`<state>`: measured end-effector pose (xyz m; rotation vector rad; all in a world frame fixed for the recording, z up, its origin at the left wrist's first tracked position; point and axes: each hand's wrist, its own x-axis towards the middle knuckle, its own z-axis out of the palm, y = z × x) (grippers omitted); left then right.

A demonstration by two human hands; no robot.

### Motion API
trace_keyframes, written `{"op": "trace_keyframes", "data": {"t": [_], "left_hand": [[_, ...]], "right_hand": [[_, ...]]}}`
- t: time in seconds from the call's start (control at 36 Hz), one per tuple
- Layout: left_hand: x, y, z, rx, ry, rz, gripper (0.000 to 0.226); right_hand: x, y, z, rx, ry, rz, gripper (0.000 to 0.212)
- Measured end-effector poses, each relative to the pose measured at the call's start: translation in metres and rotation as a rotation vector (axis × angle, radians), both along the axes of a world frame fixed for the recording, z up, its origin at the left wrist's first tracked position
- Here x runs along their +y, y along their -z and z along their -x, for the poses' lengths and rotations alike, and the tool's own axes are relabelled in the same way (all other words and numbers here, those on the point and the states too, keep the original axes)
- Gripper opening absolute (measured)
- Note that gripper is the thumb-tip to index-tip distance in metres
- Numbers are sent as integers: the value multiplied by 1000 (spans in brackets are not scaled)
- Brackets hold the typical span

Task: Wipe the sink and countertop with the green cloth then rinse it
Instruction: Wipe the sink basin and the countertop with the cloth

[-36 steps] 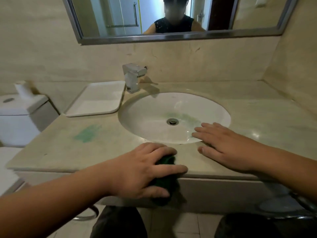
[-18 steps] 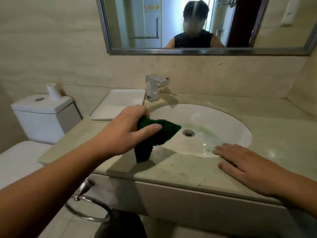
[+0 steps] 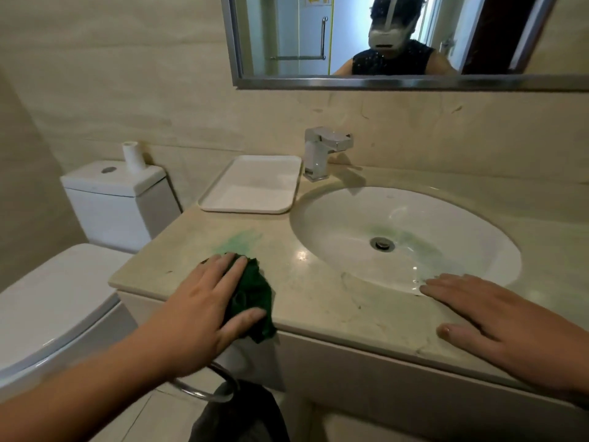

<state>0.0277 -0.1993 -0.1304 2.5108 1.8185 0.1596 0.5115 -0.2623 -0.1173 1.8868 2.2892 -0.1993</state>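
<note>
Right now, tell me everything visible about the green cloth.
The green cloth is dark green, soft-looking fabric, crumpled into a wad. It lies on the countertop near its front edge, left of the sink basin, one corner drooping over the edge. The left hand presses it down, fingers and thumb across it, hiding much of it.

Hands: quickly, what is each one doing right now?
Left hand: open, pressing the green cloth on the countertop.
Right hand: open, flat on the countertop.
</note>
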Motion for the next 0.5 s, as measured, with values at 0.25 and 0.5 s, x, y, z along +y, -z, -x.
{"op": "trace_keyframes", "data": {"t": [0.25, 0.5], "left_hand": [[-1, -15, -78, 141, 269, 132, 87], [58, -13, -187, 6, 339, 5, 41]], "right_hand": [[47, -11, 43, 103, -91, 72, 76], [49, -11, 46, 95, -75, 94, 109]]}}
